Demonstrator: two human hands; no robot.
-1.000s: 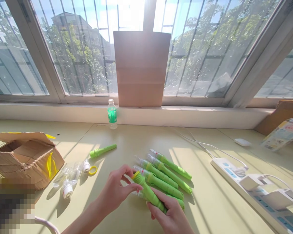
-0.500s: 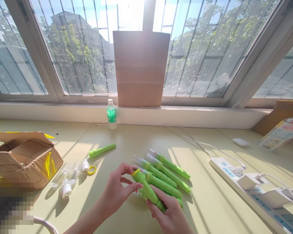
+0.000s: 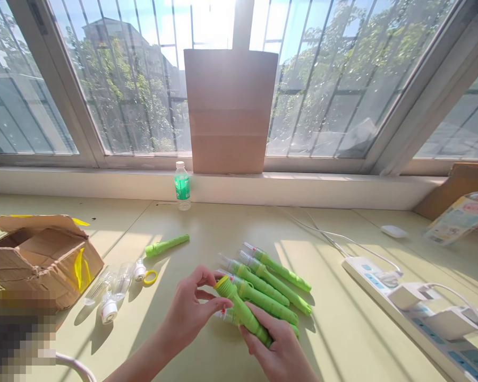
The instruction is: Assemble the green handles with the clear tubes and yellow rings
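My right hand [image 3: 273, 339] is wrapped round the lower part of a green plastic tube [image 3: 245, 313], tilted with its threaded mouth up and to the left. A yellow ring [image 3: 222, 284] sits at that mouth. My left hand [image 3: 197, 297] has its fingers curled about the mouth, index finger by the ring and thumb against the side. Beneath and beyond the hands lie several green tubes with clear tops [image 3: 269, 302] side by side, one partly hidden by the held tube. Another green tube [image 3: 167, 245], without a clear top, lies farther back to the left.
Left on the table are clear plastic covers [image 3: 121, 282], white caps [image 3: 109, 310], a loose yellow ring [image 3: 150, 277] and an open cardboard box [image 3: 69, 270]. A drink bottle [image 3: 182, 187] stands by the sill. A power strip [image 3: 406, 313] with plugs and cables runs along the right.
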